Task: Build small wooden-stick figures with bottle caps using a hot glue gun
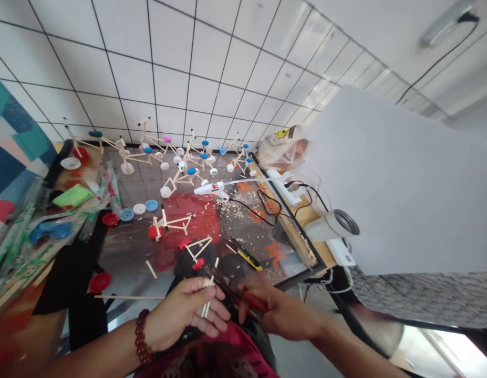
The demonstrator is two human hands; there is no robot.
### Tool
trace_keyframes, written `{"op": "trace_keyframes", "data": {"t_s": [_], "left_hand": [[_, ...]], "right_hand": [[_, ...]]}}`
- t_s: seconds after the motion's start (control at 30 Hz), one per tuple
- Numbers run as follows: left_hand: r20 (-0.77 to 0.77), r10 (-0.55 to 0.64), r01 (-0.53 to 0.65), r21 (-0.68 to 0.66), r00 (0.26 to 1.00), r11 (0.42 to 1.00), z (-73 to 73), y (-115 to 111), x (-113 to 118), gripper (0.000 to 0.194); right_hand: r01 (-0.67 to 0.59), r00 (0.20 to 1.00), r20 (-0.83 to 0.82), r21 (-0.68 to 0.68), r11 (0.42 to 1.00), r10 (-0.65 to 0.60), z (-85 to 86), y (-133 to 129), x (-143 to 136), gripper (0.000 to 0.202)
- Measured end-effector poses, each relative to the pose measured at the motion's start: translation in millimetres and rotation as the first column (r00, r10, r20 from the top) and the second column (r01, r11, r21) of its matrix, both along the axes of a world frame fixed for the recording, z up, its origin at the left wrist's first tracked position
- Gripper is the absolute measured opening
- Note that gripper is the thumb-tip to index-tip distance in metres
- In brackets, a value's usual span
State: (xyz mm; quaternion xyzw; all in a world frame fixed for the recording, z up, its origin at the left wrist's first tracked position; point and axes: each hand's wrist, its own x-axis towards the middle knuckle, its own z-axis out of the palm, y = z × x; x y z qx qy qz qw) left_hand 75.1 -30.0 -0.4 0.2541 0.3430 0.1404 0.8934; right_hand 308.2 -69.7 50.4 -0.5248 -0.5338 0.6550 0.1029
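My left hand (pixel 201 304), with a beaded bracelet at the wrist, pinches a few short wooden sticks (pixel 207 302) between thumb and fingers. My right hand (pixel 277 310) is closed around the red handles of a pair of pliers (pixel 253 302). The dark jaws are blurred and reach toward the sticks; whether they touch them I cannot tell. Just beyond my hands lies a triangular stick frame with red caps (pixel 198 249). Behind it stands another stick model with red caps (pixel 170 223). A yellow utility knife (pixel 249 260) rests on the table to the right.
A white glue gun (pixel 214 189) lies mid-table, its cord running right to a power strip (pixel 286 186). Several stick models with coloured caps line the tiled wall. Loose caps (pixel 138 209) and a long stick (pixel 128 297) lie left. Wood chips are scattered about; a tape roll (pixel 333 226) sits right.
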Motion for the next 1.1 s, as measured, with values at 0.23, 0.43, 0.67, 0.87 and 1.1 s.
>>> {"op": "trace_keyframes", "data": {"t_s": [0.23,0.43,0.67,0.87,1.1], "left_hand": [[-0.03,-0.051,0.05,-0.028,0.998,0.998,6.5,4.2,-2.9,0.05],[-0.067,-0.058,0.056,-0.029,0.996,0.998,6.8,5.2,-4.1,0.055],[-0.081,-0.054,0.053,-0.015,0.995,0.998,7.9,3.9,-4.2,0.06],[-0.052,-0.03,0.029,-0.025,0.998,0.999,3.1,4.2,-4.9,0.059],[-0.038,-0.08,0.079,-0.038,0.996,0.996,2.1,8.5,-7.1,0.059]], "right_hand": [[-0.161,0.983,0.112,0.138,0.977,0.146,7.0,11.0,-4.7,0.046],[-0.21,0.962,0.217,0.214,0.954,0.163,5.8,6.2,-12.0,0.043],[-0.361,0.873,0.457,0.365,0.858,0.173,15.4,1.8,-21.3,0.031],[-0.394,0.854,0.486,0.366,0.843,0.188,17.3,2.1,-23.1,0.035],[-0.397,0.863,0.465,0.385,0.833,0.197,17.9,2.1,-23.4,0.039]]}}
